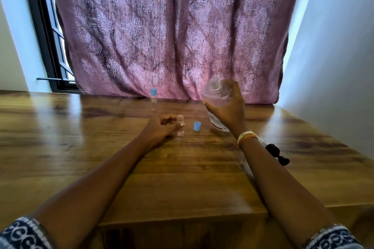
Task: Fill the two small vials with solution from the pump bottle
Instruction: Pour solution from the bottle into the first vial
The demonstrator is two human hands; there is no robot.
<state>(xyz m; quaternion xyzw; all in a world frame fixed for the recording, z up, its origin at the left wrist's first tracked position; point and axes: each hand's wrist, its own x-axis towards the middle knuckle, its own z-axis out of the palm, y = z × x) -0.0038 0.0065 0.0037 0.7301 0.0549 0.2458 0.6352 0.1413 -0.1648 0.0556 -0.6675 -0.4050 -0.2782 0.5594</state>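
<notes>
Now, open vial [180, 127] between left fingers [175, 125]

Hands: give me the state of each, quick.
Left hand: closed, its grip steadying the uncapped vial on the table.
Right hand: closed around the clear bottle, raised and tilted.

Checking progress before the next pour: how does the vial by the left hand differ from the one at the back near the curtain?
The near vial is uncapped, its blue cap standing on the table beside it; the far vial wears its blue cap. The left hand holds the near vial; the far vial stands alone, untouched. The near vial shows a small red-printed label; none is discernible on the far one. Both are small, clear and upright.
</notes>
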